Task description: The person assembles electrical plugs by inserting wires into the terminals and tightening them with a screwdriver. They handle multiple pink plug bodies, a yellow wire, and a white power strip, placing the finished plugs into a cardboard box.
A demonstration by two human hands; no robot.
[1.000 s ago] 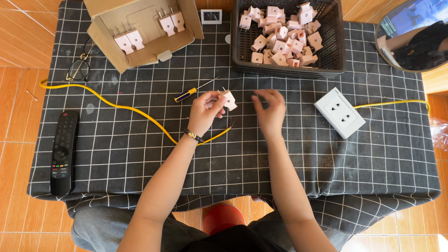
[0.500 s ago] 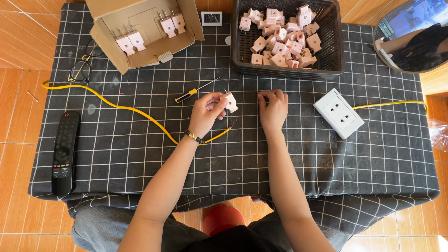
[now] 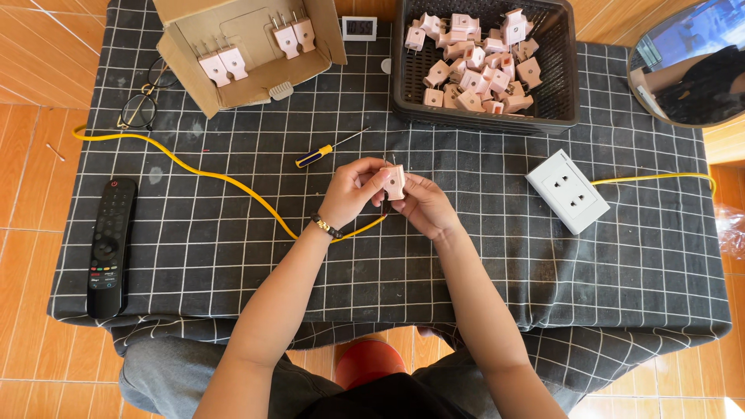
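— Holding what, above the black grid-checked desk (image 3: pixel 233 256)?
— Both hands: left hand (image 3: pixel 353 192) and right hand (image 3: pixel 423 206) fingers pinching one small pale pink plastic plug (image 3: pixel 393 181), mid-desk, near the yellow-handled screwdriver (image 3: pixel 326 150) and yellow cable (image 3: pixel 225 180).

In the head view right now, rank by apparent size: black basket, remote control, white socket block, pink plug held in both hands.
1. black basket
2. remote control
3. white socket block
4. pink plug

The plug sits nearer the camera, yet looks smallest.
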